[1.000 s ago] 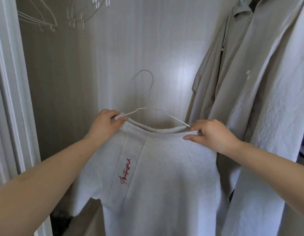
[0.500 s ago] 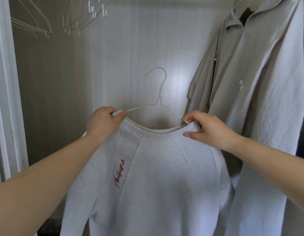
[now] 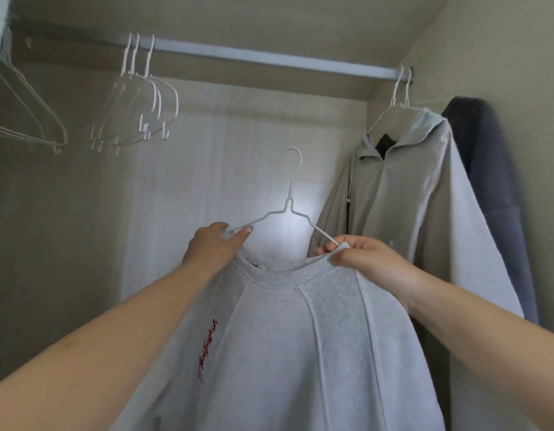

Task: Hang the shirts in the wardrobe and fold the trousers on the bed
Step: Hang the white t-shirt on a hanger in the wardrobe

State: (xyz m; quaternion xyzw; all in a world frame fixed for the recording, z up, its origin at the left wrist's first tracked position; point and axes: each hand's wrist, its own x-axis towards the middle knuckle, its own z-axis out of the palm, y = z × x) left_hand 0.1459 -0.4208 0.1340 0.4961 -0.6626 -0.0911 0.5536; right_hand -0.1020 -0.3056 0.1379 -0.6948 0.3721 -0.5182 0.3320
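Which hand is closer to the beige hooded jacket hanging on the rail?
Right. The right hand grips the shirt's collar just beside the beige hooded jacket; the left hand is farther left.

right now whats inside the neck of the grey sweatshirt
A white wire hanger: its hook and upper arms rise out of the collar of the grey sweatshirt, held by the left hand and right hand. Its lower part is covered by fabric.

We see two bare forearms reaching in from the near corners, with no sleeve, watch, ring or band on either. Our left hand shows a thumbnail that looks pale and glossy. Our right hand shows rounded knuckles; its nails are turned away from us.
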